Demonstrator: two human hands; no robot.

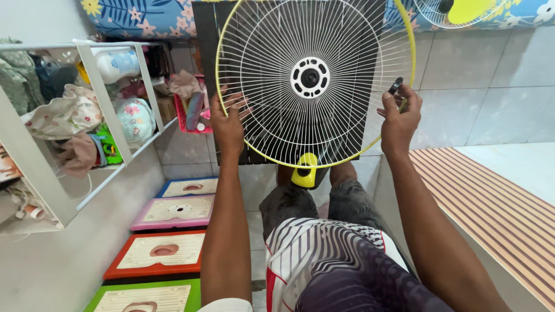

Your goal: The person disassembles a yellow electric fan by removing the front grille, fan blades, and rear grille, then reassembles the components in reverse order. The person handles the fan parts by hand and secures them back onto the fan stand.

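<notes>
A round white wire fan guard [315, 78] with a yellow rim and a black-and-white hub is held up in front of me. My left hand [228, 120] grips its left edge, fingers through the wires. My right hand [400, 117] holds the right rim, with a small black clip [396, 85] sticking up above the fingers. Below the guard a yellow fan part [304, 170] sits between my knees. A dark slatted panel [205, 34] stands behind the guard.
A white shelf unit [107, 98] stuffed with clothes and bottles stands at left. Several coloured fan bases [165, 254] lie in a row on the tiled floor. A striped mat [491, 214] lies at right. Another fan guard [457, 11] rests at top right.
</notes>
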